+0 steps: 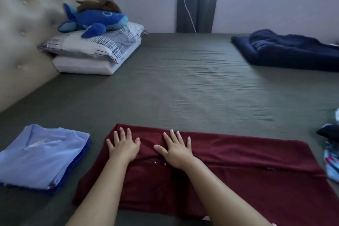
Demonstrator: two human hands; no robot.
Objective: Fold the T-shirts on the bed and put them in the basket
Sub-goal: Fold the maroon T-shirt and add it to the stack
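Note:
A dark red T-shirt [238, 167] lies folded into a long band across the near part of the bed. My left hand [123, 145] rests flat on its left end, fingers spread. Just to the right, my right hand [176, 149] also presses flat on the shirt near its upper edge. A stack of folded T-shirts [40, 154], light blue over darker blue, sits on the bed to the left of the red one. No basket is in view.
The bed's grey-green sheet [192, 82] stretches away from me. Two pillows [91, 49] with a blue plush whale [93, 21] lean at the padded headboard, far left. A navy blanket [286, 49] lies far right. More clothes [330, 145] show at the right edge.

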